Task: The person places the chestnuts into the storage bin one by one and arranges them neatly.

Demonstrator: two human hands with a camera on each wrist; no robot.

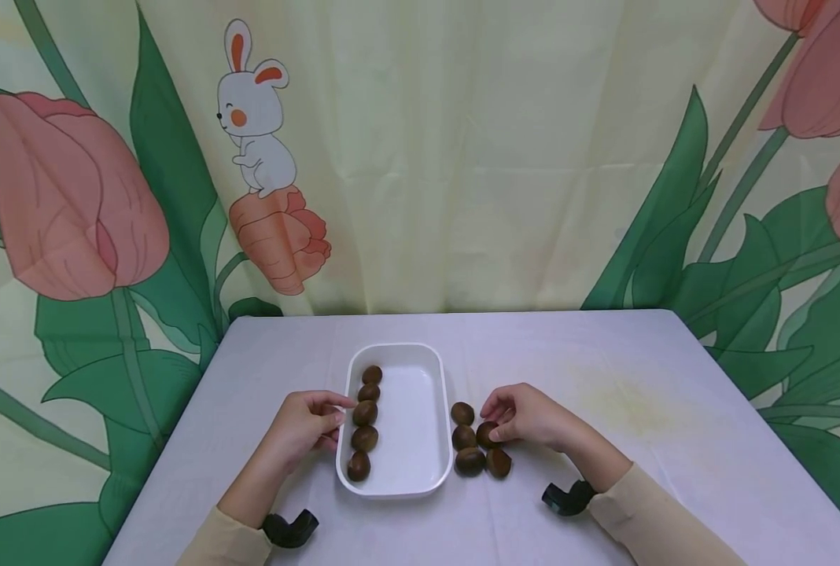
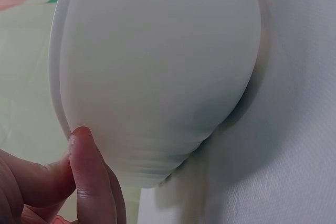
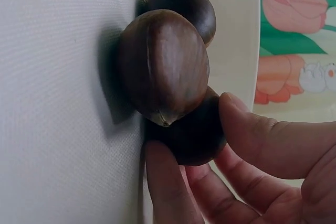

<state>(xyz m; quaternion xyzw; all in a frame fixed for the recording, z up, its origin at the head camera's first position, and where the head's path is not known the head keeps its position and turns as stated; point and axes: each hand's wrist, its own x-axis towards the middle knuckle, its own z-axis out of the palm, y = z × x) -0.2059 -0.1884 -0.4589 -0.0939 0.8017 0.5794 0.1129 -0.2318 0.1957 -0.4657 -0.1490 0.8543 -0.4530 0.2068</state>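
A white tray (image 1: 411, 424) stands on the table with a column of several brown chestnuts (image 1: 365, 413) along its left side. My left hand (image 1: 307, 424) holds the tray's left rim, its fingertips against the rim and outer wall in the left wrist view. Right of the tray, a cluster of several more chestnuts (image 1: 469, 461) lies on the cloth. Among them my right hand (image 1: 533, 417) grips one chestnut (image 3: 191, 135) between thumb and fingers, low over the cloth. A nearer chestnut (image 3: 165, 66) partly covers it in the right wrist view.
A white cloth (image 1: 604, 369) covers the table, with a faint yellowish stain at the right. Behind the table's back edge hangs a curtain (image 1: 462, 157) printed with tulips and a rabbit. Each wrist carries a black strap-on mount (image 1: 569, 498).
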